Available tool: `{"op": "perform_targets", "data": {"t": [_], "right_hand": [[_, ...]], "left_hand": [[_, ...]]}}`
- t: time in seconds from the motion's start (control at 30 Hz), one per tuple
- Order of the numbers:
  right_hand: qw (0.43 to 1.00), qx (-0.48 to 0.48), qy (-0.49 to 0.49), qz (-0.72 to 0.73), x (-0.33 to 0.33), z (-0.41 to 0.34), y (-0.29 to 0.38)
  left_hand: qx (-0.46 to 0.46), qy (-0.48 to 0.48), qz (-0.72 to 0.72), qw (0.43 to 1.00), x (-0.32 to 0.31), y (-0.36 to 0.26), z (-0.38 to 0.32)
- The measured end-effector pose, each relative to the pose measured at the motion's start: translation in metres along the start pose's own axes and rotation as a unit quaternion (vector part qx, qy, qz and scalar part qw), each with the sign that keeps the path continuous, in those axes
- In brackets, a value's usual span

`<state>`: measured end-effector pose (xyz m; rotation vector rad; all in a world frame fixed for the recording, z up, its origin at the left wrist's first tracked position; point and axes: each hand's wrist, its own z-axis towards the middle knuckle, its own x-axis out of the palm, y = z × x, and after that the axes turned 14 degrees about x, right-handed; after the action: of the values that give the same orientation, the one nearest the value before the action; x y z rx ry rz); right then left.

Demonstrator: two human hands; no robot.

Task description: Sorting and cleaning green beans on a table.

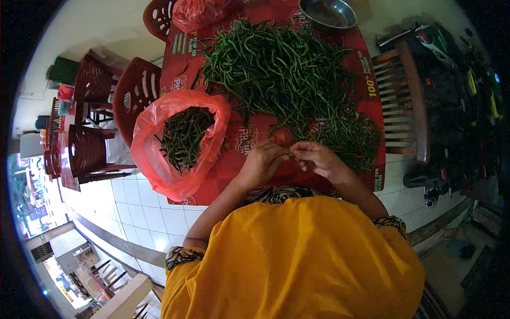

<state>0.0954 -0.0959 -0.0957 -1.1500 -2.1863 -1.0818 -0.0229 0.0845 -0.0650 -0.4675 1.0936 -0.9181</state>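
My left hand [263, 161] and my right hand [316, 157] meet over the near edge of the table. Both sets of fingertips pinch a small piece of green chilli [291, 154]; most of it is hidden by the fingers. Beyond them spreads a large heap of long green chillies [275, 67]. Close to the right hand lies a smaller pile of thin green stems [348, 137] with reddish bits among them. Left of my left hand stands an open red plastic bag [140, 137], holding dark green chillies [185, 139].
A red printed cloth [235, 171] covers the table. At its far end are a tied red plastic bag [199, 14] and a metal bowl [328, 14]. Red plastic chairs [137, 93] stand left, a slatted wooden chair [414, 99] right, near a dark motorbike [450, 111].
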Motion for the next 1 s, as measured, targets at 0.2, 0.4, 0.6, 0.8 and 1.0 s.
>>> {"op": "perform_targets", "data": {"t": [0.2, 0.4, 0.6, 0.8, 1.0], "right_hand": [[0.995, -0.049, -0.023, -0.087, 0.009, -0.015, 0.020], [0.732, -0.245, -0.255, -0.582, -0.022, -0.017, 0.022], [0.651, -0.274, -0.389, -0.591, 0.002, 0.008, 0.039], [0.576, -0.282, -0.372, -0.671, 0.002, 0.067, 0.029], [0.518, -0.232, -0.446, -0.692, -0.022, 0.094, 0.020]], "left_hand": [[-0.058, 0.021, -0.040, 0.997, -0.001, -0.001, -0.004], [-0.293, -0.162, -0.304, 0.892, 0.011, 0.012, -0.030], [-0.399, -0.250, -0.369, 0.801, 0.002, 0.016, -0.035], [-0.401, -0.272, -0.369, 0.793, 0.003, 0.019, -0.030], [-0.392, -0.262, -0.346, 0.811, -0.004, 0.015, -0.034]]}}
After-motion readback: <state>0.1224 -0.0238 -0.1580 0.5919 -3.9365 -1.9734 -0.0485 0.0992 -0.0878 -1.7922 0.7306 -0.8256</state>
